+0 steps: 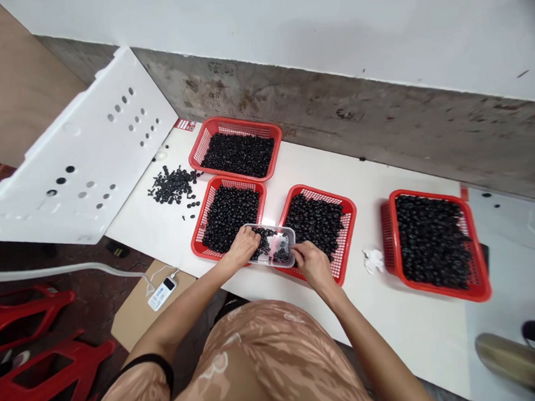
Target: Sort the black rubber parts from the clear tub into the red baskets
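Two hands touch a tub, red-white label unreadable.

A wall, white above stained grey, backs the tabletop, red stools standing on dark floor off its near left corner.

Tub: clear, smooth plastic. Baskets: glossy plastic. Black parts: maybe plastic, too small to be sure. Counter: smooth.
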`<state>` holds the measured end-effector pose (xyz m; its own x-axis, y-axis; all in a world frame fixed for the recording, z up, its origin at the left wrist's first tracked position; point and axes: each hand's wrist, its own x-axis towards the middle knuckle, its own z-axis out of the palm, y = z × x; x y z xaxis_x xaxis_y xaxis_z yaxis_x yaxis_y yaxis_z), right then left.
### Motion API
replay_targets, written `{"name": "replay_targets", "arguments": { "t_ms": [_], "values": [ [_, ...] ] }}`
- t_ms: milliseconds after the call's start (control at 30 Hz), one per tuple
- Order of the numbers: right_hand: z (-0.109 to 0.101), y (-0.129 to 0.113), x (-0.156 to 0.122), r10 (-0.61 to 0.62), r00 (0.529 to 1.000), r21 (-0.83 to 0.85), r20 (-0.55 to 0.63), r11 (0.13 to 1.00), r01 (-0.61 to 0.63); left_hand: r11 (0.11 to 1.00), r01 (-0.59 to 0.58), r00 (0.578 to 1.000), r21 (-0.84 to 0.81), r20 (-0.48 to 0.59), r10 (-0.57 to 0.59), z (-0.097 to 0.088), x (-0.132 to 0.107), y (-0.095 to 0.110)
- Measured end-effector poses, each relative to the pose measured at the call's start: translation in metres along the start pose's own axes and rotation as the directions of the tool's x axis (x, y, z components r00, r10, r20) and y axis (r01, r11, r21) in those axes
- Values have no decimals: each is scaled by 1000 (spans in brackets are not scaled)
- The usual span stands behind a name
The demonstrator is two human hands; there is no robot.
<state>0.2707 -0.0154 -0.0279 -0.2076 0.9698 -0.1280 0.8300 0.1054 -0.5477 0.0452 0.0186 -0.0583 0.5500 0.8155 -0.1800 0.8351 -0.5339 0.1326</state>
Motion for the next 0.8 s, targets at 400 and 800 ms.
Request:
{"name": "replay_targets", "arguments": {
  "t_ms": [400,800],
  "values": [
    [57,-33,51,120,898,-290,422,957,8,994,41,999,-101,0,-41,2,3,2],
    [42,-22,48,59,946,-178,319,984,-2,190,312,808,-931,154,-569,-1,-27,15]
  ]
}}
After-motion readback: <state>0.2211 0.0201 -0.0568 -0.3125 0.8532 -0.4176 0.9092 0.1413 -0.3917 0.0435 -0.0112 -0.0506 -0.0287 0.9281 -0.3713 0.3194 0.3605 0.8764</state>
